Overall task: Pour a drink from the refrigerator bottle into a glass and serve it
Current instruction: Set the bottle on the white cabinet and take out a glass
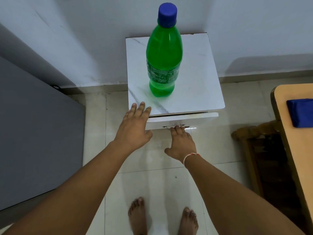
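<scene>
1. Left hand [133,123]: flat, fingers spread wide, holding nothing. Its fingertips rest on the near left corner of the cabinet top [199,77], at the front edge.
2. Right hand [180,141]: fingers curled over the drawer handle [175,127], thumb splayed to 9 o'clock. A thread band [190,156] circles its wrist.
3. Drawer front [199,118]: a dark gap separates it from the underside of the cabinet top, so it stands slightly out from the cabinet.
4. Bottle [163,65]: one green bottle with a blue cap [167,15], upright on the cabinet top, at 12 o'clock from the right hand and 1 o'clock from the left hand. It is apart from both hands. Bare marble-pattern surface lies around it on every side.
5. Count: two hands, two bare feet [137,215], one bottle, one cap, one cabinet, one drawer handle.
6. Floor [152,184]: open pale tile between the feet and the cabinet.
7. At 9 o'clock: a grey appliance face [33,133] bounds the left side, with a strip of floor between it and the cabinet.
8. At 3 o'clock: a wooden table edge [291,133] carrying a blue cloth [300,112], with dark carved wooden furniture [264,150] below it, bounds the right side.
9. At 12 o'clock: the wall [237,31] stands directly behind the cabinet.
</scene>
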